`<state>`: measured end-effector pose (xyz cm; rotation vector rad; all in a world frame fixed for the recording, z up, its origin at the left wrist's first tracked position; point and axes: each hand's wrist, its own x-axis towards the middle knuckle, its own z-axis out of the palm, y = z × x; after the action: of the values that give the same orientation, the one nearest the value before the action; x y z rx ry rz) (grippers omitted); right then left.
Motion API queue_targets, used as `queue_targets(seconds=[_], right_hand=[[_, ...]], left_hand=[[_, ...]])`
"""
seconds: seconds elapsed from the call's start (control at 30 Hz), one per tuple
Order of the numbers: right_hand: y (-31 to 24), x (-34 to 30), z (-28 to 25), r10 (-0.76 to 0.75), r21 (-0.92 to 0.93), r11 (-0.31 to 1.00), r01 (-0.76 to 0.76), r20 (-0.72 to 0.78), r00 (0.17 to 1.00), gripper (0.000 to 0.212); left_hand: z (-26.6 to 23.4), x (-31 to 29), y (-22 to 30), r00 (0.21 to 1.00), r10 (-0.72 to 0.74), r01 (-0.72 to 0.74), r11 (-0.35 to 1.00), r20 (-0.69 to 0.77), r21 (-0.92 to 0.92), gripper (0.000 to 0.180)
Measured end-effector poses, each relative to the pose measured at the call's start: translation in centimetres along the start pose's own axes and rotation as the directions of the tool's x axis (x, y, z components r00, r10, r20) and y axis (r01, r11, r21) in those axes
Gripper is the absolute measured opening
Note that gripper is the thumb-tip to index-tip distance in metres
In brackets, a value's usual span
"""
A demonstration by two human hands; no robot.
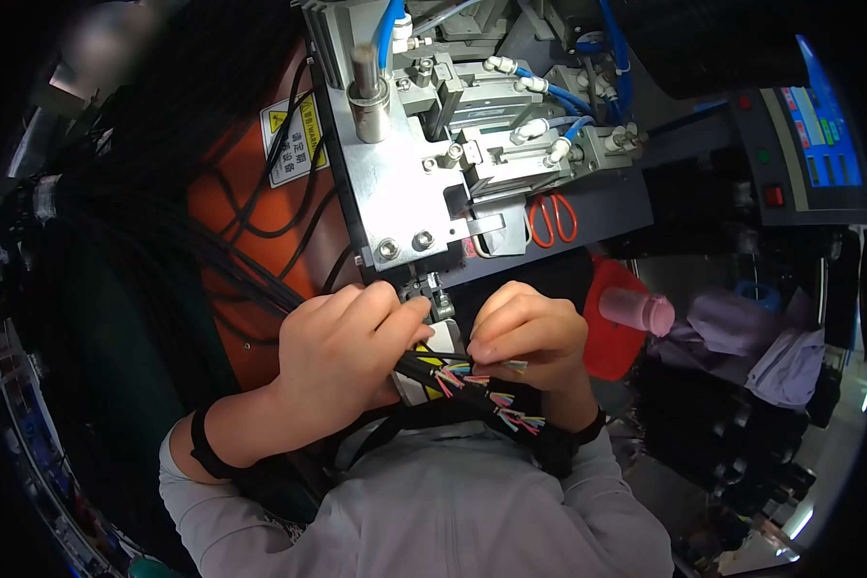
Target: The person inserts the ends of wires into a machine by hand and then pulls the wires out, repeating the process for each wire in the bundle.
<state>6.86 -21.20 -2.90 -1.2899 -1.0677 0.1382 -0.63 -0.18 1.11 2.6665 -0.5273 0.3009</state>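
A bundle of black cables runs through my left hand, whose fingers are closed around it. Thin coloured wires fan out from the stripped cable ends to the right of that hand. My right hand pinches one cable close to its end, and that cable's loose wire tips show below the fingers. Both hands are just in front of a metal machine, near a small clamp-like fixture at its front edge. The left fingertips are partly hidden behind the hand.
Pneumatic cylinders with blue hoses top the machine. Red-handled scissors lie beside it. Long black cables drape over an orange surface at left. At right are a control screen and a pink bottle on a red seat.
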Motion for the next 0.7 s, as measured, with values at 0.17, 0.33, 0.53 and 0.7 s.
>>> queue_targets(seconds=[0.17,0.33,0.53,0.7], right_hand=[[0.4,-1.0,0.5,0.272,0.193,0.957,-0.218,-0.327,0.905,0.02],[-0.5,0.4,1.6,0.189,-0.053,0.977,-0.204,-0.209,0.959,0.024],[-0.4,2.0,3.5,0.143,0.034,0.989,-0.143,-0.434,0.89,0.023],[-0.7,2.3,2.7,0.006,-0.273,0.957,-0.097,-0.317,0.948,0.021]], left_hand=[[-0.8,0.7,-0.2,0.98,0.125,-0.146,0.981,-0.158,-0.128,0.027],[0.2,0.2,0.1,0.952,0.104,-0.153,0.976,-0.287,-0.152,0.032],[0.6,0.0,0.0,0.957,0.092,-0.154,0.965,-0.274,-0.214,0.029],[0.4,0.1,-0.1,0.958,0.096,-0.155,0.966,-0.27,-0.207,0.025]])
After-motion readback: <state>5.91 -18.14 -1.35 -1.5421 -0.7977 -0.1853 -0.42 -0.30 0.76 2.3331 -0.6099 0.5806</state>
